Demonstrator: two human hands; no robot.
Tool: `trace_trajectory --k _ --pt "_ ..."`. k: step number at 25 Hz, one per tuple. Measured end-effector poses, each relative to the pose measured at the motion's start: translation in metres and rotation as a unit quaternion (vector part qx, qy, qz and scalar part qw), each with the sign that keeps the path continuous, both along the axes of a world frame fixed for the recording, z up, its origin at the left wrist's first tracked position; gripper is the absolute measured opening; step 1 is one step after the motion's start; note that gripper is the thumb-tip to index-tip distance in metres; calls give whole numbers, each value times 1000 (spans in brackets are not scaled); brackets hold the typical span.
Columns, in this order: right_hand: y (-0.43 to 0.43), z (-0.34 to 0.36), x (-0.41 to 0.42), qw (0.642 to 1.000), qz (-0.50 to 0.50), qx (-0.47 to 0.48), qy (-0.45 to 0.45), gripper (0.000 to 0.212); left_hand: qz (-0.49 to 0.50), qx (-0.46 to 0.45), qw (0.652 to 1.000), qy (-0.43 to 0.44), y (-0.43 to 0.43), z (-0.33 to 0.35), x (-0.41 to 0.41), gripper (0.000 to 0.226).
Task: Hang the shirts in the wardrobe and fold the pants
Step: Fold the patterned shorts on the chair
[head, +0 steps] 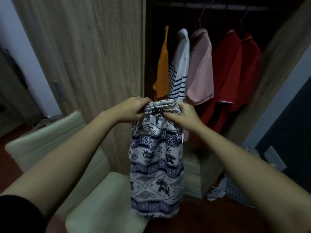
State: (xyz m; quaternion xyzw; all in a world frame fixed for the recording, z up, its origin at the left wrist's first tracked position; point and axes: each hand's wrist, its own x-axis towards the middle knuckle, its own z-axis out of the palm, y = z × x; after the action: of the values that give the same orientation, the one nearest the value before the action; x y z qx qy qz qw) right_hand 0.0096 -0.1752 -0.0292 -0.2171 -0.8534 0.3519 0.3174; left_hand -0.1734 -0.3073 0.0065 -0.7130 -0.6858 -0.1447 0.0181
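Note:
White pants with a dark blue elephant print point(155, 165) hang down in front of me, held up by their gathered waistband. My left hand point(133, 109) grips the waistband's left end and my right hand point(183, 116) pinches its right end. Behind them, in the open wardrobe, several shirts hang on hangers from a rail: an orange shirt point(163, 64), a white shirt with navy stripes point(180, 68), a pink shirt point(200, 68) and two red shirts point(235, 73).
A cream cushioned chair point(94, 197) stands at lower left, under my left arm. The closed wooden wardrobe door point(84, 52) fills the left. A pile of clothes point(227, 189) lies on the floor at lower right beside the open wardrobe door point(262, 91).

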Motion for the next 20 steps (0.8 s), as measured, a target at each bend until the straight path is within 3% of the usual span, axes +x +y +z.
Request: trace_trajectory --k 2,4,9,12,14,17,20 --pt "-3 6 -7 999 -13 33 -13 28 15 51 998 -46 -2 -6 4 20" --pt "-4 10 -15 998 11 62 -30 35 27 106 992 -69 -8 -11 1 31" --pt "6 -17 -21 998 35 43 -26 49 123 116 978 123 -4 -24 8 74" --pt "28 -44 -22 997 81 -2 2 52 148 90 971 163 14 -20 17 61" --pt "47 -57 -24 991 121 -52 16 63 166 109 970 137 28 -7 19 56" --pt "67 -77 -30 985 146 -52 -76 80 183 106 975 63 30 29 18 54" --pt "82 -114 -43 970 180 -62 -152 73 201 172 965 1 2 64 13 49"
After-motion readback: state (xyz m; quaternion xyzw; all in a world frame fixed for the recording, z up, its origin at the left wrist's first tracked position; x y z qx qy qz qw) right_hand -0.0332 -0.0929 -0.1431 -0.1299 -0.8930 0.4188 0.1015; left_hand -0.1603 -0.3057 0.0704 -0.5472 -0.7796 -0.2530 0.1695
